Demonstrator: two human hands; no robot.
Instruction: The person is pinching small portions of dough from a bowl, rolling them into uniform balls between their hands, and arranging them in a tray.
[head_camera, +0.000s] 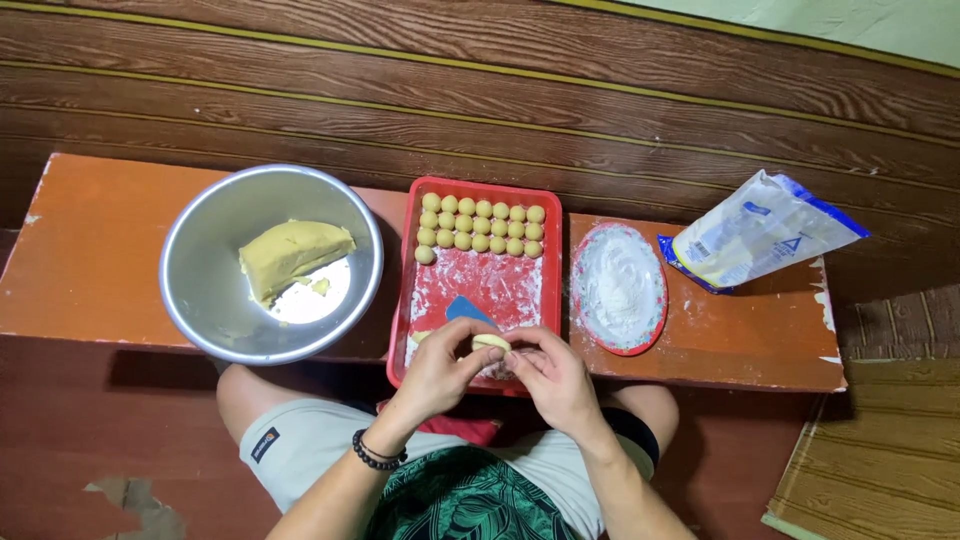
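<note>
Seen from above, the left hand (437, 372) and right hand (548, 375) met over the near end of a red tray (549, 300), fingertips of both pinched around one small dough piece (490, 342). The floured tray sat on an orange bench (90, 260) and held three rows of dough balls (481, 226) at its far end and a blue scraper (466, 309) just beyond the hands. A steel bowl (200, 240) with a dough lump (292, 256) stood left of the tray, a plate of flour (618, 288) just right, and a flour bag (760, 230) beyond that.
</note>
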